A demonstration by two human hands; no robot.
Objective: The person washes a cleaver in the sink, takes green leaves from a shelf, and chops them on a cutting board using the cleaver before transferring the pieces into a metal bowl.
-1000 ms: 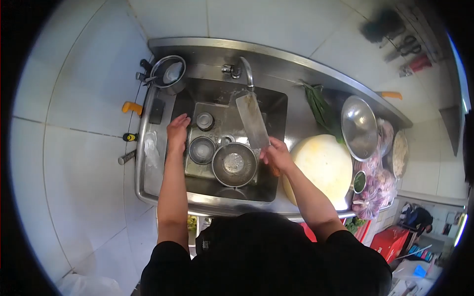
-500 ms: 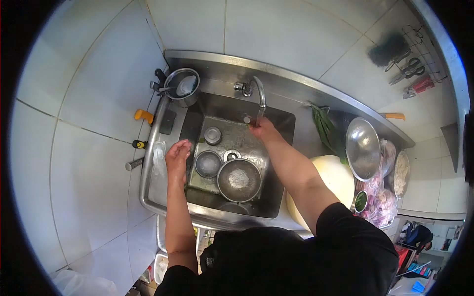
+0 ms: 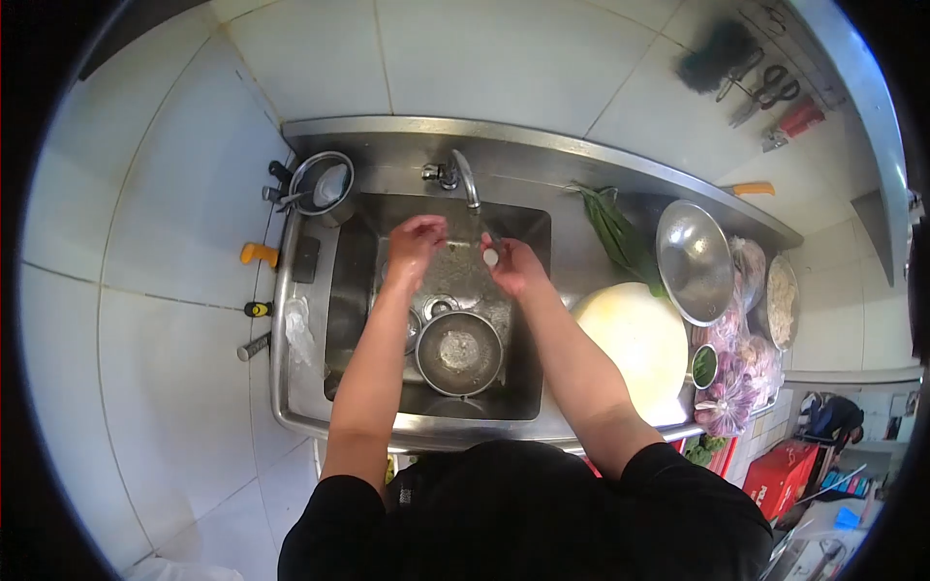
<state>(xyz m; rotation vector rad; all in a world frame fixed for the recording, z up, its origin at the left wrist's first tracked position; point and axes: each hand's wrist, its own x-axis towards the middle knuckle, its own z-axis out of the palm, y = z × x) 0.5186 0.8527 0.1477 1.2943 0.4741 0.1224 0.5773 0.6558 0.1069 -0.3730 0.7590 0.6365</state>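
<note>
a stainless-steel sink is filling mid-frame, a metal bowl sitting in it below centre; the left hand is hovering upper left of centre, fingers loosely bent; the right hand, fingers curled, is gripping a cleaver edge-on just above centre.

Partly hidden from you: a bowl behind your arm, a tool in your fist.
Toward 8 o'clock of centre, your left forearm covers all but a sliver of the small bowl; at 2 o'clock, your right hand wraps the tool, leaving you its pale round end, the rest too thin to make out. The dark bristly thing between 1 and 2 o'clock is blurred; near 4, a distant person is too small to read; at 6, the lower edge crops your black shirt.
</note>
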